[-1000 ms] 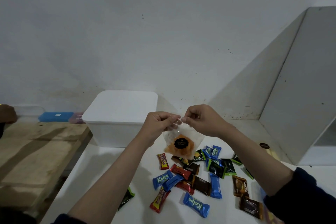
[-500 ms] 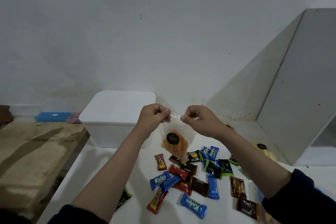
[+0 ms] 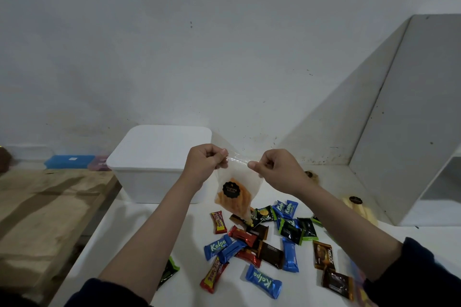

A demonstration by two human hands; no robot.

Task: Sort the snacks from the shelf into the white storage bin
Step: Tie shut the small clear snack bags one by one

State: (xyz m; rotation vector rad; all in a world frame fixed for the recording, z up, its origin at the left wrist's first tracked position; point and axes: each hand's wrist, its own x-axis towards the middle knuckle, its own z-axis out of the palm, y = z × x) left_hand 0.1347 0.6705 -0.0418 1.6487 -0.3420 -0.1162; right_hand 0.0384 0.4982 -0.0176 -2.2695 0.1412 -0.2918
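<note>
A clear plastic bag of orange snacks [image 3: 235, 194] with a round black label hangs between my two hands, above the white shelf top [image 3: 179, 237]. My left hand [image 3: 204, 166] pinches the bag's top left corner and my right hand [image 3: 275, 171] pinches its top right corner. The white storage bin [image 3: 152, 157] stands just left of my left hand, its lid on. Several small wrapped snacks lie scattered below the bag, among them blue Kalpa bars [image 3: 263, 281], red bars [image 3: 214, 275] and dark Nextar packs [image 3: 324, 255].
A wooden board [image 3: 42, 207] lies to the left, with a blue box [image 3: 69, 161] behind it. A white shelf panel [image 3: 409, 119] rises at the right. Two more labelled bags [image 3: 356, 205] lie by that panel. A green-edged pack [image 3: 168, 271] lies near my left forearm.
Both hands have lifted the bag slightly and spread apart, stretching its top edge. The bag hangs more tilted than before.
</note>
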